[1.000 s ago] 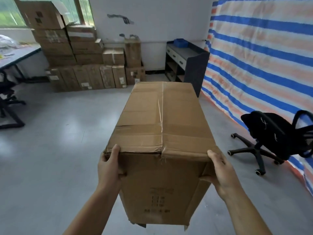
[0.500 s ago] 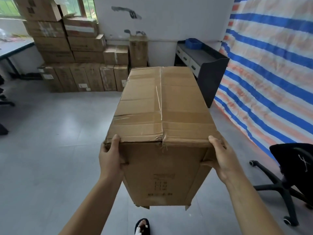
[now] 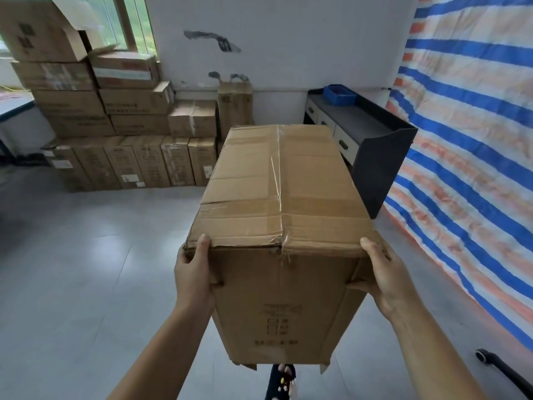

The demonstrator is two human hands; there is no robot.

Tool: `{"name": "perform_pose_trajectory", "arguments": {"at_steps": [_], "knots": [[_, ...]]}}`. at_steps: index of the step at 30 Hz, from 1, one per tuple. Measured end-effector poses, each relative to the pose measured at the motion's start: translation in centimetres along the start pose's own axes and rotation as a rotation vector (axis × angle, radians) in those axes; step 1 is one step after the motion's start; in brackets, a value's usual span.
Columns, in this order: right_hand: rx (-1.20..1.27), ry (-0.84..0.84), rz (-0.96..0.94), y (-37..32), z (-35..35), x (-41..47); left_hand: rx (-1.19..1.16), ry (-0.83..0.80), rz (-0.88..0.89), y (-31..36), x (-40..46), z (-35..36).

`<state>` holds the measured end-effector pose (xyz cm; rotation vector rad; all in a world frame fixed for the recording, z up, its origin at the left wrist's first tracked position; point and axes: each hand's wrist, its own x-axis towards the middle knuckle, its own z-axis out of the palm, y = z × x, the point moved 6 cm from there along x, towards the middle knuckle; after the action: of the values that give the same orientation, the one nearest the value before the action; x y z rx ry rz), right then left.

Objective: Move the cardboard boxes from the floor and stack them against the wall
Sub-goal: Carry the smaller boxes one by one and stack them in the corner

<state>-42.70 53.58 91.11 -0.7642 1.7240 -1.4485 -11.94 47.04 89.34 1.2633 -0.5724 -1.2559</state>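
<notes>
I carry a long taped cardboard box (image 3: 277, 197) in front of me, lifted off the floor. My left hand (image 3: 192, 272) grips its near left corner, thumb on the top edge. My right hand (image 3: 380, 277) grips the near right corner in the same way. Ahead on the left, a stack of cardboard boxes (image 3: 115, 131) stands against the white wall (image 3: 288, 39) under a window. One tall box (image 3: 235, 108) stands at the stack's right end.
A dark cabinet (image 3: 372, 145) with a blue tray (image 3: 339, 95) on top stands right of the stack. A striped tarp (image 3: 467, 140) covers the right side. A chair caster (image 3: 484, 356) shows at lower right. The grey tiled floor (image 3: 86, 269) spreads to the left.
I have walked closer to the stack and the wall, carrying the box. The black chair has slid out of view on the right. My grip is unchanged.
</notes>
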Motion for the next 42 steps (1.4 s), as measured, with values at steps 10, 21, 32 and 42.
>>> {"name": "perform_pose_trajectory", "arguments": {"at_steps": [10, 21, 32, 42], "knots": [[0.065, -0.077, 0.068, -4.0, 7.7, 26.3, 0.017, 0.079, -0.045, 0.4, 20.7, 15.7], [0.086, -0.013, 0.093, -6.1, 14.9, 52.6, 0.033, -0.007, -0.082, 0.4, 43.6, 32.3], [0.177, 0.166, 0.149, -10.4, 18.8, 78.5, 0.092, -0.140, -0.141, 2.0, 66.4, 54.0], [0.079, 0.083, 0.094, -17.0, 21.2, 107.5, -0.006, -0.058, -0.158, 0.6, 83.3, 74.8]]}}
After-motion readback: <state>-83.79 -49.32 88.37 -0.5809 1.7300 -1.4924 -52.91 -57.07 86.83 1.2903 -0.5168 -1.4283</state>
